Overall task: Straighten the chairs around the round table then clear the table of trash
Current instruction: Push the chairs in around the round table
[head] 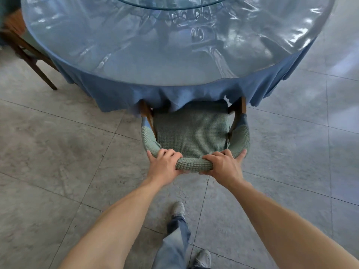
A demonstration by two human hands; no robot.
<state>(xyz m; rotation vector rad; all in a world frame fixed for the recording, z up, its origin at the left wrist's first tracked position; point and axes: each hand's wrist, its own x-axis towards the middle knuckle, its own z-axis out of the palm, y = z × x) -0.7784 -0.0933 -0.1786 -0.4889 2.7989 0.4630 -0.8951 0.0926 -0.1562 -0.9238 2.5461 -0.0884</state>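
Observation:
A chair (192, 133) with a green knitted cover stands in front of me, its seat front tucked under the hanging blue cloth of the round table (174, 55). Both my hands grip the curved top of its backrest: my left hand (165, 164) on the left part, my right hand (223, 164) on the right part. The table top is covered with clear plastic, and a glass turntable (171, 4) sits at its middle. No trash shows on the part of the table in view.
A second wooden chair (21, 41) stands at the table's left edge, angled outward. Grey tiled floor (58, 152) surrounds the table. My legs and shoes (178, 210) are just behind the green chair.

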